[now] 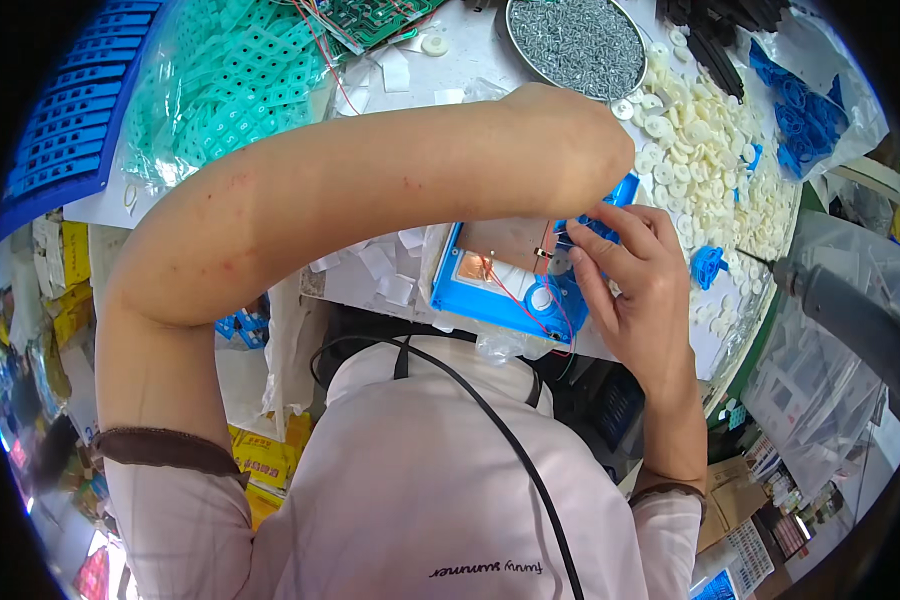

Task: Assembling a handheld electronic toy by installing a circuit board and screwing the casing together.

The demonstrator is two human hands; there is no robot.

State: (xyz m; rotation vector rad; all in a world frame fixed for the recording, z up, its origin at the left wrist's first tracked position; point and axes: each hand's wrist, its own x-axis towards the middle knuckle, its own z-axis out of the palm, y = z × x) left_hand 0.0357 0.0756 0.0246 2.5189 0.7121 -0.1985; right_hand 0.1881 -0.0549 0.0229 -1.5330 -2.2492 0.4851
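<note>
White desk [478, 62] in a cluttered workroom, seen from above. At far left stand blue slotted panels [70, 110]; beside them, teal perforated plates [230, 80] fill a clear bag, with a green circuit board [375, 18] at the back. The left forearm [390, 165] crosses the view; its hand is hidden behind the bent wrist, so whether it grips anything cannot be told. Below the wrist, at the near edge of the desk and before the torso, lies a blue plastic casing [480, 313].

Stage, as judged: partly assembled. A brown panel [508, 243] and a white ring [542, 298] are in place; the interior remains uncovered and the wiring unsecured. Appearance: shallow, raised-walled, bright blue, set slantwise, with thin red wires [511, 294] looping over it; its far end is partly covered by the arm.

Beyond, a round dish [522, 68] holds small metal screws [580, 45]. The right hand [625, 265] bends over the casing's right end, thumb and forefinger close together; a small part may be pinched there, but this is unclear. Farther right: cream plastic discs [720, 150], a loose blue part [708, 267], bagged blue pieces [800, 110] and a dark thin-tipped tool [840, 305].
</note>
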